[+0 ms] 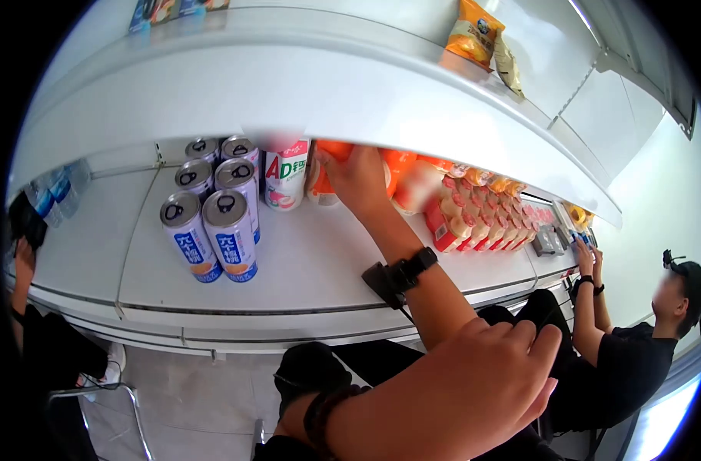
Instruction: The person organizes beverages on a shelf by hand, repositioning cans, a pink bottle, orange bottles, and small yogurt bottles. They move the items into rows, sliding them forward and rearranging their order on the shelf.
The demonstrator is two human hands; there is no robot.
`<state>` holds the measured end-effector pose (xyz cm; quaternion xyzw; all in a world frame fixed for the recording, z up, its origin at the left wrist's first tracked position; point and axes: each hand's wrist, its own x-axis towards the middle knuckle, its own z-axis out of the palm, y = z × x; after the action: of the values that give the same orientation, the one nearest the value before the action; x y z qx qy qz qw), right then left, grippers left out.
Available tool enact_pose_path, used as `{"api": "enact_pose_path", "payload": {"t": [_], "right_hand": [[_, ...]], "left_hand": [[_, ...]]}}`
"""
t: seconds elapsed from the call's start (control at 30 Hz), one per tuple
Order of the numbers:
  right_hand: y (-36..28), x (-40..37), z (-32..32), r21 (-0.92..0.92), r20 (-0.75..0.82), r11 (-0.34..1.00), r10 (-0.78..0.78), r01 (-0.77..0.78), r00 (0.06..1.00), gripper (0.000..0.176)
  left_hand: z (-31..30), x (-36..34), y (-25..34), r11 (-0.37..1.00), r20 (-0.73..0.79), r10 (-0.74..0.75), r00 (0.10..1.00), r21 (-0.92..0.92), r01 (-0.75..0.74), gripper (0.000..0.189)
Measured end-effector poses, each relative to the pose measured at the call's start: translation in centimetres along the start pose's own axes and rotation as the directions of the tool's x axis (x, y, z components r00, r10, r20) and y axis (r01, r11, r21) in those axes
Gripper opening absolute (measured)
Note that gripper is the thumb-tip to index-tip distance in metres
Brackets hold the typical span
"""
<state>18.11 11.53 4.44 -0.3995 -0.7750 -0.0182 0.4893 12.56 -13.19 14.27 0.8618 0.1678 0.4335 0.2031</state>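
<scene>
My right hand (357, 178), wearing a black wrist device (403, 275), reaches under the upper shelf. Its fingers close around an orange-labelled bottle (320, 186), whose top the shelf edge partly hides. Left of it stands a white and pink AD calcium milk bottle (284, 178). Blue and white drink cans (228, 233) stand in two rows farther left. On the right are another orange bottle (397, 165) and packs of small red-capped bottles (473, 219). In the foreground my left hand (466, 376) is curled over my right arm; what its fingers hold, if anything, is hidden.
The upper shelf edge (212, 92) hangs low over the drinks and carries snack bags (473, 34). Water bottles (54, 192) stand at far left, near another person's hand (24, 265). A person in black (635, 346) sits at the right, hands at the shelf.
</scene>
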Motion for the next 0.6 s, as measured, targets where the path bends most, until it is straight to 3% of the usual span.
{"api": "enact_pose_path", "payload": {"t": [0.07, 0.1, 0.13, 0.2, 0.23, 0.3, 0.37, 0.4, 0.5, 0.6], "right_hand": [[2.1, 1.1, 1.8, -0.047, 0.023, 0.999, -0.002, 0.003, 1.000, 0.037], [2.0, 1.4, 2.5, -0.038, -0.014, 0.995, 0.088, -0.088, 0.996, 0.023], [1.8, 1.3, 3.0, -0.067, -0.011, 0.988, 0.137, -0.138, 0.990, 0.024], [0.7, 1.8, 2.8, -0.127, -0.012, 0.964, 0.233, -0.233, 0.972, 0.026], [0.1, 1.7, 2.4, -0.067, 0.019, 0.935, 0.350, -0.348, 0.937, 0.028], [0.9, 2.2, 3.5, 0.034, 0.034, 0.917, 0.397, -0.398, 0.917, 0.030], [0.3, 2.0, 3.2, -0.058, -0.099, 0.972, 0.221, -0.227, 0.970, 0.030], [0.4, 2.1, 3.4, -0.093, -0.119, 0.978, 0.175, -0.186, 0.977, 0.031], [1.2, 1.6, 3.9, -0.138, -0.101, 0.978, 0.145, -0.158, 0.984, 0.034], [0.9, 0.7, 3.5, -0.131, -0.078, 0.983, 0.118, -0.128, 0.990, 0.037]], "left_hand": [[0.0, 0.1, -0.1, 0.996, -0.028, 0.014, 1.000, 0.084, -0.011, 0.034], [0.2, 0.3, -0.2, 0.999, -0.013, -0.008, 1.000, 0.038, 0.009, 0.035], [0.3, 0.4, -0.3, 1.000, 0.003, -0.030, 1.000, -0.007, 0.030, 0.037], [0.5, 1.2, -0.8, 0.951, 0.135, -0.119, 0.984, -0.270, 0.153, 0.043], [0.1, 1.3, -0.7, 0.954, 0.202, -0.157, 0.967, -0.223, 0.201, 0.044], [0.4, 1.2, -1.1, 0.965, 0.201, -0.144, 0.969, -0.187, 0.183, 0.044], [1.2, 1.3, -1.6, 0.974, 0.117, -0.093, 0.989, -0.197, 0.115, 0.043], [1.5, 1.3, -1.7, 0.969, 0.131, -0.137, 0.982, -0.188, 0.160, 0.044], [2.2, 1.8, -2.0, 0.947, 0.158, -0.216, 0.963, -0.205, 0.246, 0.041], [2.2, 2.2, -2.3, 0.941, 0.173, -0.200, 0.965, -0.240, 0.238, 0.038]]}}
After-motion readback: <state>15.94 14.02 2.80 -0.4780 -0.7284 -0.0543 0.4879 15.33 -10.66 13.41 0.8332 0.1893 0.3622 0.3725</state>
